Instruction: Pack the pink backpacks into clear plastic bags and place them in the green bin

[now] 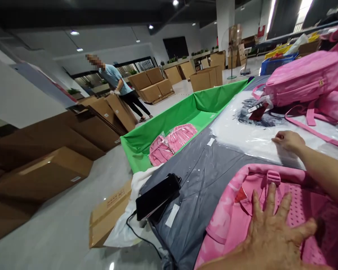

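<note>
My left hand point(273, 228) lies flat with fingers spread on the back panel of a pink backpack point(225, 221), near its strap buckle point(273, 177) and a small red tag point(240, 195). My right hand point(291, 141) is closed in a pinch over a clear plastic bag point(250, 138); its fingertips seem to grip the film. Under the film shows a white surface with a dark print. Another pink backpack point(301, 82) rests behind on the plastic, with a hang tag point(257, 108) and loose straps.
A black phone-like device point(157, 197) with a cable sits on the grey-covered table point(197, 183). Beyond is a green fabric bin point(163, 123) holding pink bagged items point(173, 142). Cardboard boxes point(53, 168) stand left. A person point(119, 84) handles cardboard. A blue crate point(277, 63) stands behind.
</note>
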`<state>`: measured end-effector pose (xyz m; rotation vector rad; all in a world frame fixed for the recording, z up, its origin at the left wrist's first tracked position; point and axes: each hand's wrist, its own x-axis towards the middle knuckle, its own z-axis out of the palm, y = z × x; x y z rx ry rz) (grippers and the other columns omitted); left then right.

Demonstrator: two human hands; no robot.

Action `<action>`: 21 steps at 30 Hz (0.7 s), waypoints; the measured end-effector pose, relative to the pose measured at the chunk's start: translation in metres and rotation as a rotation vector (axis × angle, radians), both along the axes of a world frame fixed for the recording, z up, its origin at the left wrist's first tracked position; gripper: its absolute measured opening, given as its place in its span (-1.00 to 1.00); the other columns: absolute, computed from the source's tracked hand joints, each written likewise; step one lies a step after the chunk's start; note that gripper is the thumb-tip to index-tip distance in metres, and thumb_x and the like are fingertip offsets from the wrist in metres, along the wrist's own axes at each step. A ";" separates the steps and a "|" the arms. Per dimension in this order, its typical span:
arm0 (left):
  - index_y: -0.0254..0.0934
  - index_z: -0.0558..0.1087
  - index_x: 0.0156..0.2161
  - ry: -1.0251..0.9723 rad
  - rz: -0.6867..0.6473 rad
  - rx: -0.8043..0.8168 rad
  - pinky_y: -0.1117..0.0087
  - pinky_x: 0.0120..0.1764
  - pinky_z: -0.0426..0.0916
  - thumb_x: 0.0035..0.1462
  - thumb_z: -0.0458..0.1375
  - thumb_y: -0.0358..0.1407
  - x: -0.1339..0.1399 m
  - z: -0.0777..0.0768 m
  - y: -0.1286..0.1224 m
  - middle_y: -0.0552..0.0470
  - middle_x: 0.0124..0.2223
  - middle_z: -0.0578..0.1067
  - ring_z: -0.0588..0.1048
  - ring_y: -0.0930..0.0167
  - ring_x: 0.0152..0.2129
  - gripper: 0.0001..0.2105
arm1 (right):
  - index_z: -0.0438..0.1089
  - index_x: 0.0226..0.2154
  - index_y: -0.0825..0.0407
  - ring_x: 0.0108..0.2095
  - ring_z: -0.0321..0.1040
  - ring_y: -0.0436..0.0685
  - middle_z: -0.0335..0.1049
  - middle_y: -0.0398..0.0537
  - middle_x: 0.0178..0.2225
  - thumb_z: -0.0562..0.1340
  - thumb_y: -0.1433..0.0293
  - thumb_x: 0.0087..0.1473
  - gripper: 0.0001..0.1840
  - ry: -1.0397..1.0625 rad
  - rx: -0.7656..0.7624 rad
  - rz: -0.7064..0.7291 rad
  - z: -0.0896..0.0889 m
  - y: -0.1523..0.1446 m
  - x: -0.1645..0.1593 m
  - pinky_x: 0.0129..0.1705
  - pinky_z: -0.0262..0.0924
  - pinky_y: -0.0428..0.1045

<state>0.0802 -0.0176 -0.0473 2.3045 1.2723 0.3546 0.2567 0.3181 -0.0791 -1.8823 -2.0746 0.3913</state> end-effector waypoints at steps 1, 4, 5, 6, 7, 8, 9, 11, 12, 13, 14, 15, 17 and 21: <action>0.22 -0.12 0.48 0.000 0.001 -0.002 -0.47 0.30 -0.17 0.25 0.10 0.23 0.000 0.000 0.000 -0.01 0.56 -0.27 -0.39 -0.02 0.47 -0.19 | 0.52 -0.32 0.15 -0.41 0.24 0.07 0.49 0.20 -0.33 0.29 0.22 0.22 -0.70 0.010 0.011 -0.013 -0.001 0.000 -0.001 -0.32 -0.02 0.05; 0.18 -0.07 0.47 -0.043 0.005 -0.007 -0.46 0.32 -0.21 0.31 0.04 0.20 -0.001 0.001 -0.001 -0.05 0.56 -0.24 -0.38 0.00 0.48 -0.27 | 0.53 -0.24 0.17 -0.38 0.19 0.05 0.48 0.22 -0.23 0.18 0.17 0.32 -0.61 0.027 0.107 -0.063 0.007 -0.006 -0.008 -0.31 -0.05 0.05; 0.18 -0.06 0.47 -0.057 0.006 -0.013 -0.45 0.32 -0.23 0.33 0.02 0.19 -0.001 0.001 -0.001 -0.06 0.56 -0.24 -0.38 0.00 0.48 -0.30 | 0.52 -0.19 0.18 -0.35 0.19 0.06 0.47 0.25 -0.18 0.12 0.15 0.36 -0.56 0.029 0.159 -0.087 0.011 -0.009 -0.010 -0.30 -0.06 0.05; 0.17 -0.05 0.47 -0.068 0.007 -0.022 -0.45 0.32 -0.25 0.34 0.01 0.18 -0.002 0.002 -0.002 -0.06 0.56 -0.24 -0.38 0.01 0.48 -0.31 | 0.51 -0.13 0.19 -0.33 0.18 0.07 0.45 0.28 -0.12 0.05 0.15 0.40 -0.51 0.029 0.217 -0.115 0.017 -0.012 -0.012 -0.29 -0.07 0.06; 0.18 -0.05 0.47 -0.080 0.008 -0.031 -0.45 0.32 -0.27 0.34 0.00 0.18 -0.002 0.003 -0.002 -0.05 0.56 -0.24 -0.39 0.01 0.48 -0.32 | 0.48 -0.08 0.20 -0.31 0.18 0.09 0.42 0.31 -0.07 -0.02 0.16 0.43 -0.48 0.028 0.274 -0.149 0.023 -0.016 -0.012 -0.29 -0.08 0.06; 0.18 -0.05 0.47 -0.096 0.006 -0.042 -0.45 0.32 -0.29 0.34 0.01 0.17 -0.003 0.005 -0.002 -0.04 0.56 -0.25 -0.41 0.02 0.47 -0.32 | 0.46 -0.05 0.22 -0.30 0.17 0.10 0.40 0.33 -0.04 -0.08 0.19 0.45 -0.47 0.024 0.323 -0.186 0.030 -0.020 -0.011 -0.29 -0.09 0.06; 0.18 -0.05 0.47 -0.121 0.005 -0.053 -0.45 0.32 -0.32 0.34 0.01 0.17 -0.004 0.006 -0.002 -0.02 0.56 -0.25 -0.43 0.02 0.47 -0.32 | 0.43 -0.04 0.22 -0.30 0.15 0.11 0.38 0.34 -0.04 -0.11 0.24 0.46 -0.48 0.018 0.362 -0.223 0.038 -0.024 -0.009 -0.30 -0.10 0.06; 0.18 -0.02 0.46 -0.188 0.001 -0.082 -0.44 0.32 -0.39 0.34 0.00 0.18 -0.005 0.009 -0.002 0.01 0.56 -0.27 -0.47 0.04 0.47 -0.33 | 0.41 -0.08 0.21 -0.33 0.12 0.12 0.39 0.32 -0.09 -0.12 0.32 0.45 -0.54 -0.004 0.413 -0.275 0.060 -0.034 -0.002 -0.31 -0.14 0.06; 0.18 0.01 0.46 -0.216 0.001 -0.096 -0.43 0.32 -0.43 0.33 0.00 0.19 -0.005 0.009 -0.002 0.02 0.56 -0.27 -0.47 0.04 0.47 -0.33 | 0.40 -0.12 0.19 -0.35 0.10 0.11 0.40 0.28 -0.12 -0.10 0.34 0.45 -0.58 -0.019 0.426 -0.274 0.074 -0.040 0.003 -0.32 -0.15 0.05; 0.17 0.04 0.45 -0.235 0.002 -0.108 -0.42 0.32 -0.46 0.31 0.00 0.21 -0.006 0.007 -0.002 0.02 0.56 -0.27 -0.47 0.04 0.47 -0.33 | 0.40 -0.18 0.15 -0.37 0.08 0.10 0.41 0.23 -0.17 -0.07 0.34 0.44 -0.62 -0.038 0.431 -0.248 0.090 -0.048 0.008 -0.33 -0.15 0.05; 0.17 0.07 0.44 -0.247 0.007 -0.114 -0.41 0.32 -0.49 0.30 0.01 0.22 -0.005 0.005 -0.002 0.02 0.56 -0.26 -0.47 0.04 0.47 -0.32 | 0.38 -0.25 0.10 -0.39 0.07 0.09 0.41 0.16 -0.22 -0.03 0.31 0.44 -0.65 -0.060 0.428 -0.199 0.108 -0.056 0.013 -0.33 -0.15 0.04; 0.16 0.10 0.43 -0.254 0.014 -0.114 -0.39 0.32 -0.52 0.28 0.02 0.24 -0.005 0.002 -0.001 0.01 0.56 -0.24 -0.46 0.04 0.47 -0.31 | 0.36 -0.34 0.06 -0.41 0.07 0.07 0.41 0.10 -0.27 0.02 0.28 0.43 -0.65 -0.083 0.419 -0.137 0.127 -0.066 0.018 -0.34 -0.14 0.02; 0.14 0.16 0.41 -0.265 0.022 -0.098 -0.37 0.32 -0.56 0.25 0.05 0.26 -0.002 -0.004 0.001 -0.02 0.55 -0.18 -0.45 0.03 0.47 -0.30 | 0.28 -0.46 0.01 -0.44 0.09 0.05 0.38 0.00 -0.39 0.07 0.24 0.41 -0.61 -0.130 0.397 -0.003 0.166 -0.090 0.026 -0.34 -0.09 0.00; -0.08 0.33 0.35 -0.381 0.073 -0.056 -0.27 0.35 -0.57 0.15 0.20 0.20 0.008 0.005 0.003 -0.17 0.50 0.07 -0.28 -0.01 0.48 -0.26 | 0.26 -0.46 0.00 -0.43 0.21 0.04 0.36 -0.05 -0.44 0.06 0.18 0.41 -0.59 -0.212 0.412 0.185 0.223 -0.159 0.038 -0.31 0.00 -0.04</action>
